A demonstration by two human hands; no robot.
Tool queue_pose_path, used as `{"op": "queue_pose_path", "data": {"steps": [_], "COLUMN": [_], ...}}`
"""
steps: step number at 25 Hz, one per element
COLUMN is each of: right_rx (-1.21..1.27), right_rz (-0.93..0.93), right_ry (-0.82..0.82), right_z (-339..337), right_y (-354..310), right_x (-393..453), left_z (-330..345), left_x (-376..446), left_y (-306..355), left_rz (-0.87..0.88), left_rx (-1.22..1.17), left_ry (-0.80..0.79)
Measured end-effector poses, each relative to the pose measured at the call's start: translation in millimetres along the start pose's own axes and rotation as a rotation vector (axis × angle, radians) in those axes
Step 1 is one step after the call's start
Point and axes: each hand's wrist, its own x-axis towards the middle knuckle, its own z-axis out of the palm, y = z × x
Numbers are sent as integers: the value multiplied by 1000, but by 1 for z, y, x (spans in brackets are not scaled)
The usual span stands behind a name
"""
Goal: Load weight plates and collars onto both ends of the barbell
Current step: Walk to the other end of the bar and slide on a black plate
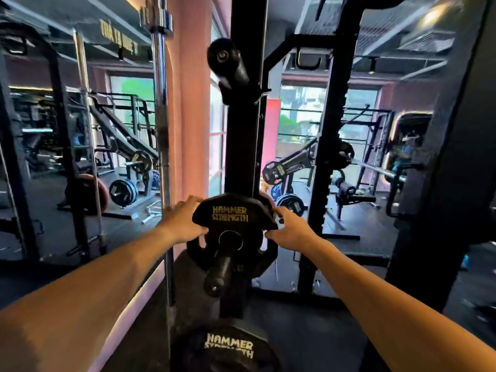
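A black weight plate point(233, 224) marked "Hammer Strength" hangs on a black storage peg point(218, 275) of the rack upright point(245, 116). My left hand point(183, 224) grips the plate's left rim and grip slot. My right hand point(288, 229) grips its right rim. A second black Hammer Strength plate point(228, 347) sits on a lower peg at the bottom of the view. A chrome barbell point(161, 103) stands upright to the left, next to the mirror. No collar is in sight.
An empty padded peg point(228, 63) juts out higher on the upright. A mirror point(67, 143) at left reflects racks and plates. Another rack frame point(330, 157) stands behind, with a loaded bar and plates point(290, 202) beyond. A dark post point(442, 183) is close at right.
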Motion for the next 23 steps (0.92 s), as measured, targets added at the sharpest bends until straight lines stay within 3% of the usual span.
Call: {"op": "queue_pose_path", "data": {"steps": [5, 10, 17, 23], "right_rx": [-4, 239, 486, 627], "right_rz": [111, 264, 287, 255], "right_ry": [54, 129, 212, 164], "right_z": [30, 51, 57, 53], "right_y": [0, -2, -5, -9], "right_x": [18, 26, 12, -11], "left_z": [23, 47, 49, 50], "left_x": [44, 51, 38, 0], "left_y": [-23, -47, -41, -33], "left_rz": [50, -64, -158, -226], "left_rx": [-32, -411, -663, -741], "left_ry": [-77, -44, -20, 106]}}
